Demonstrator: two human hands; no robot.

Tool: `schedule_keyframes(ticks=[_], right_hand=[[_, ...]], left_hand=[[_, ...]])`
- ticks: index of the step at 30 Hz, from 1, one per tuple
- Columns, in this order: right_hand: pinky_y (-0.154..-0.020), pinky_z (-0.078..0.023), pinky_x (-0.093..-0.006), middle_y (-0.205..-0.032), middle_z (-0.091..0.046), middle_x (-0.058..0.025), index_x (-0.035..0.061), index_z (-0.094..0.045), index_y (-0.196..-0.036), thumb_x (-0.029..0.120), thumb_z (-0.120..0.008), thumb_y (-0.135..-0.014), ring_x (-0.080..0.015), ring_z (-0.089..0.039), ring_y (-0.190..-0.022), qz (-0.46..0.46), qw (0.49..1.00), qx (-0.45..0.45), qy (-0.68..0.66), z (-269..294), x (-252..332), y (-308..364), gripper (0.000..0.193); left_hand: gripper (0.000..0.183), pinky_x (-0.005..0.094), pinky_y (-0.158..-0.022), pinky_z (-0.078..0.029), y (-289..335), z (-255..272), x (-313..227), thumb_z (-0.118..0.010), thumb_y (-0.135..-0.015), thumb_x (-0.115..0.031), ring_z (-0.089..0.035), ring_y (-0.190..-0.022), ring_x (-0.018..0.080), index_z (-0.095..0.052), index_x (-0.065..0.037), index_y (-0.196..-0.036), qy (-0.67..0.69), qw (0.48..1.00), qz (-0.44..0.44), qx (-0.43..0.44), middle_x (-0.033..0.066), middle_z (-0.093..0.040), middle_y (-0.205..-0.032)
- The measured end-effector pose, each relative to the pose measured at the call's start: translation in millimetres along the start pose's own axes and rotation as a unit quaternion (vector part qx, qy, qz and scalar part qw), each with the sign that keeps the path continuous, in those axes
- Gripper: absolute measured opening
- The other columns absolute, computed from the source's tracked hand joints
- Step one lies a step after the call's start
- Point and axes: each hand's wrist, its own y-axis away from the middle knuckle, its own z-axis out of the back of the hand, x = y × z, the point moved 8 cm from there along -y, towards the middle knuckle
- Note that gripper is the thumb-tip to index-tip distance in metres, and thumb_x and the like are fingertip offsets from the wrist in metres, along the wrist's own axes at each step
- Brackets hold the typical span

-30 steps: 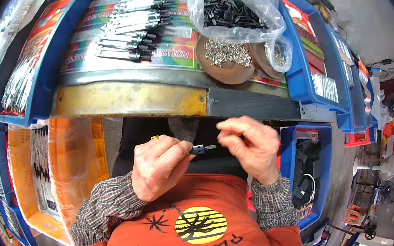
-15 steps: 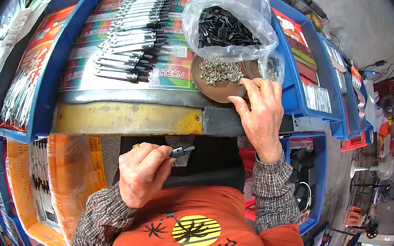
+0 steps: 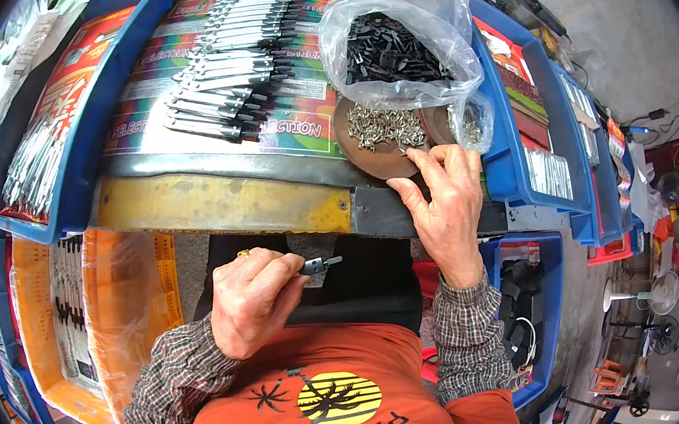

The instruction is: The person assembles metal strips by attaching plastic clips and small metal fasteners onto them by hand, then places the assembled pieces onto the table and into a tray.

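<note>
Fingers of the left hand (image 3: 255,301) are clenched on a dark part (image 3: 317,265), whose thin metal tip points right and slightly far. This part is held over the lap, on the near side of the worktop (image 3: 223,203) and apart from its edge. The right hand (image 3: 449,216) reaches over that edge to a brown dish (image 3: 374,164) heaped with small metal pieces (image 3: 383,126). Its thumb stands apart from the forefinger, which is at the dish's near right side; whether the forefinger touches a piece, I cannot tell.

Just beyond the dish, a clear bag (image 3: 353,88) lies open around many black pieces (image 3: 396,48). Left of the bag, slim rods (image 3: 244,59) with dark ends lie in a long row. Blue trays stand at the worktop's left (image 3: 87,133) and right (image 3: 518,185). Near left, below the worktop, is an orange crate (image 3: 29,294).
</note>
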Motion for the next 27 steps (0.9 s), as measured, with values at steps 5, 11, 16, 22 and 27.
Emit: schedule_keyframes(ticks=[5,11,16,22,27], right_hand=[[-0.075,-0.042,-0.0362,-0.087,-0.054,-0.0093,0.0003,-0.069,-0.099,0.015,-0.075,-0.074,-0.0258,-0.049,-0.087,-0.015,0.999,-0.006,-0.028,-0.4,-5.5,4.0,0.030],[-0.074,-0.043,-0.0347,-0.086,-0.057,-0.0084,0.0030,-0.071,-0.090,0.007,-0.072,-0.074,-0.0243,-0.052,-0.087,-0.012,0.995,-0.021,-0.094,0.6,-7.0,3.7,0.017],[-0.074,-0.042,-0.0363,-0.083,-0.057,-0.0077,0.0033,-0.067,-0.084,0.001,-0.070,-0.074,-0.0256,-0.052,-0.083,-0.008,0.988,-0.009,-0.153,-2.6,-11.9,1.8,0.011],[-0.073,-0.043,-0.0355,-0.080,-0.060,-0.0078,0.0024,-0.066,-0.081,0.001,-0.069,-0.075,-0.0251,-0.054,-0.079,-0.023,0.982,-0.027,-0.187,5.7,-3.8,7.2,0.007],[-0.071,-0.047,-0.0333,-0.082,-0.064,-0.0077,0.0031,-0.067,-0.081,0.003,-0.071,-0.076,-0.0229,-0.058,-0.078,-0.017,0.950,0.032,-0.310,6.5,36.0,23.8,0.007]], left_hand=[[0.025,0.0343,-0.056,-0.049,-0.9,-1.0,-2.0,-0.073,-0.067,0.003,-0.061,-0.065,0.0249,-0.061,-0.002,-0.087,-0.002,1.000,-0.006,-0.001,0.0087,-0.060,-0.074],[0.025,0.0347,-0.056,-0.048,-0.3,0.0,-5.3,-0.073,-0.067,0.004,-0.061,-0.065,0.0255,-0.061,-0.002,-0.087,-0.003,1.000,-0.012,0.000,0.0090,-0.060,-0.074],[0.025,0.0348,-0.057,-0.048,0.2,0.8,-7.0,-0.073,-0.067,0.003,-0.061,-0.066,0.0263,-0.061,-0.002,-0.088,0.007,1.000,-0.011,0.001,0.0093,-0.060,-0.074],[0.020,0.0313,-0.051,-0.044,-2.3,1.6,-9.3,-0.074,-0.070,0.003,-0.056,-0.055,0.0208,-0.064,-0.003,-0.086,0.018,1.000,-0.003,-0.013,0.0072,-0.060,-0.070],[0.019,0.0313,-0.050,-0.043,-3.3,0.8,-10.8,-0.074,-0.070,0.002,-0.055,-0.054,0.0199,-0.064,-0.003,-0.086,0.026,0.999,0.019,-0.002,0.0069,-0.058,-0.068]])
